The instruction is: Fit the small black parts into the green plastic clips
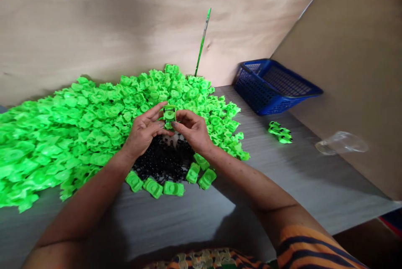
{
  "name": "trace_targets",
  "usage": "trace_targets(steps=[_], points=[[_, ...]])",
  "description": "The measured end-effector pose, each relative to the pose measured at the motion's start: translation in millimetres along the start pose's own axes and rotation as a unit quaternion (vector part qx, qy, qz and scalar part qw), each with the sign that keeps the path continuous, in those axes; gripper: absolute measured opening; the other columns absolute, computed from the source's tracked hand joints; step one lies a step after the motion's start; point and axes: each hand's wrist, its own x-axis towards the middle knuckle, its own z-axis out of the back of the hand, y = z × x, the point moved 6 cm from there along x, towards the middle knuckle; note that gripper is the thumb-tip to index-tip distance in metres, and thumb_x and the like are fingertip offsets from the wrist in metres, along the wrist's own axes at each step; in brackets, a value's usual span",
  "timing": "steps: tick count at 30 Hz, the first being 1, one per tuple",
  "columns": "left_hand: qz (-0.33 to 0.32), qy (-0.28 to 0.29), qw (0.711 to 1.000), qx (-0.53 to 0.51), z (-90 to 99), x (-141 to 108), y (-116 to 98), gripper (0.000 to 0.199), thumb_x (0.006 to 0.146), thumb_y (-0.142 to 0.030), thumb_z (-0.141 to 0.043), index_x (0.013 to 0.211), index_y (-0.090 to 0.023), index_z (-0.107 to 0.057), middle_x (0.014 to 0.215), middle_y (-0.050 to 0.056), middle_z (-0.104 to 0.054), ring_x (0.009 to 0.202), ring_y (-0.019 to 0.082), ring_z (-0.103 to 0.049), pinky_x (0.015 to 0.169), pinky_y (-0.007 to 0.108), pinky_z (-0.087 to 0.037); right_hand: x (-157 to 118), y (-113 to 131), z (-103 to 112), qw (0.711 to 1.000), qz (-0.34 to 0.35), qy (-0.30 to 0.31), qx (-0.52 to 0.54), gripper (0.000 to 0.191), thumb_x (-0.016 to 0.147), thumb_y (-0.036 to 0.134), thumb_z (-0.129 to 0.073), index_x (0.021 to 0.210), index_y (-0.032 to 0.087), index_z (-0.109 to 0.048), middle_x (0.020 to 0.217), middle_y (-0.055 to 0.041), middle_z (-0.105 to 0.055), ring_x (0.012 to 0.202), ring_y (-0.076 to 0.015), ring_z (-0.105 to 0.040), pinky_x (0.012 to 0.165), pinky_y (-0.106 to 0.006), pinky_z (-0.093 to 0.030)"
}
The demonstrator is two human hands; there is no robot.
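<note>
Between my two hands is a small green toy car body, its hollow underside turned toward me, with black wheel axles across both ends. My left hand grips it from the left, thumb and fingers closed on its edge. From the right, my right hand pinches its lower right side between thumb and forefinger. Beneath the hands lies a heap of small black wheel-and-axle parts. Several loose green car bodies rest along the near edge of that heap.
A large pile of green car bodies spreads over the left and back of the grey table. A green stick leans on the wall. To the right are a blue basket, a few cars with wheels and a clear plastic bottle.
</note>
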Motion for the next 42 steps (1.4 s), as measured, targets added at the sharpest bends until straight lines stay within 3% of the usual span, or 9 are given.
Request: trace_targets(steps=[11,16,19,23,28,33,38,40,42], points=[[-0.024,-0.065,0.996,0.056,6.4,-3,-4,0.057,0.071,-0.021,-0.085,0.128,-0.018,-0.076,0.132,0.013,-0.075,0.110,0.031,-0.076,0.063,0.029,-0.070,2,-8,-5,1.000,0.000,-0.006,0.000,0.045,0.070,0.055,-0.091,0.083,0.023,-0.063,0.081,0.0017,-0.063,0.076,-0.0144,-0.058,0.073,-0.030,-0.053],[-0.033,-0.092,0.992,0.074,11.0,-1,-6,0.072,0.070,-0.028,-0.092,0.138,-0.024,-0.071,0.123,0.010,-0.078,0.070,0.022,-0.080,0.055,0.032,-0.069,16,-4,16,0.990,0.031,-0.011,-0.136,0.040,0.082,0.055,-0.080,0.084,0.021,-0.059,0.079,0.0031,-0.060,0.076,-0.0116,-0.054,0.070,-0.025,-0.047],[-0.043,-0.092,0.992,0.079,8.4,-2,-9,0.064,0.068,-0.028,-0.093,0.129,-0.025,-0.076,0.121,0.008,-0.080,0.070,0.023,-0.080,0.054,0.030,-0.069,11,7,55,0.941,0.002,-0.005,-0.338,0.027,0.086,0.040,-0.076,0.081,0.020,-0.058,0.075,0.0040,-0.059,0.072,-0.0109,-0.053,0.069,-0.024,-0.043],[-0.060,-0.081,0.991,0.090,1.4,-6,-18,0.045,0.067,-0.024,-0.092,0.111,-0.025,-0.084,0.114,0.004,-0.081,0.071,0.022,-0.081,0.055,0.028,-0.069,-17,29,145,0.870,-0.030,-0.058,-0.488,0.009,0.082,0.018,-0.069,0.079,0.019,-0.060,0.073,0.0013,-0.059,0.072,-0.0138,-0.051,0.070,-0.027,-0.037],[-0.060,-0.078,0.991,0.091,-3.7,-10,-26,0.032,0.067,-0.022,-0.089,0.099,-0.025,-0.086,0.104,0.002,-0.082,0.070,0.021,-0.081,0.053,0.026,-0.068,-58,38,266,0.673,-0.163,-0.189,-0.696,0.009,0.083,0.017,-0.069,0.079,0.021,-0.061,0.076,-0.0044,-0.061,0.075,-0.0184,-0.049,0.072,-0.032,-0.034],[-0.039,-0.069,0.993,0.084,-8.0,-9,-28,0.023,0.065,-0.024,-0.087,0.088,-0.020,-0.086,0.086,0.004,-0.082,0.063,0.021,-0.079,0.049,0.025,-0.065,-71,38,312,0.648,-0.158,-0.212,-0.715,0.030,0.077,0.007,-0.071,0.066,0.025,-0.049,0.074,-0.0076,-0.055,0.090,-0.0252,-0.047,0.084,-0.042,-0.036],[-0.055,-0.087,0.990,0.095,-5.1,-9,-33,0.020,0.067,-0.024,-0.086,0.086,-0.019,-0.085,0.085,0.006,-0.081,0.061,0.020,-0.077,0.048,0.027,-0.064,-63,45,315,0.627,-0.141,-0.240,-0.728,0.017,0.078,0.007,-0.065,0.076,0.023,-0.060,0.091,-0.0173,-0.063,0.107,-0.0341,-0.046,0.094,-0.055,-0.036],[-0.054,-0.094,0.989,0.105,-2.9,-9,-32,0.017,0.068,-0.026,-0.086,0.085,-0.022,-0.084,0.087,0.005,-0.081,0.062,0.019,-0.077,0.049,0.028,-0.064,-51,41,286,0.642,-0.102,-0.208,-0.731,0.015,0.084,0.012,-0.065,0.096,0.020,-0.068,0.111,-0.0232,-0.066,0.114,-0.0367,-0.047,0.097,-0.056,-0.038],[-0.051,-0.094,0.987,0.117,-1.4,-8,-30,0.017,0.069,-0.028,-0.086,0.085,-0.024,-0.084,0.089,0.005,-0.081,0.064,0.020,-0.077,0.051,0.029,-0.064,-35,31,229,0.677,-0.017,-0.105,-0.728,0.025,0.092,0.018,-0.060,0.116,0.015,-0.069,0.124,-0.0264,-0.066,0.117,-0.0368,-0.049,0.099,-0.054,-0.040]])
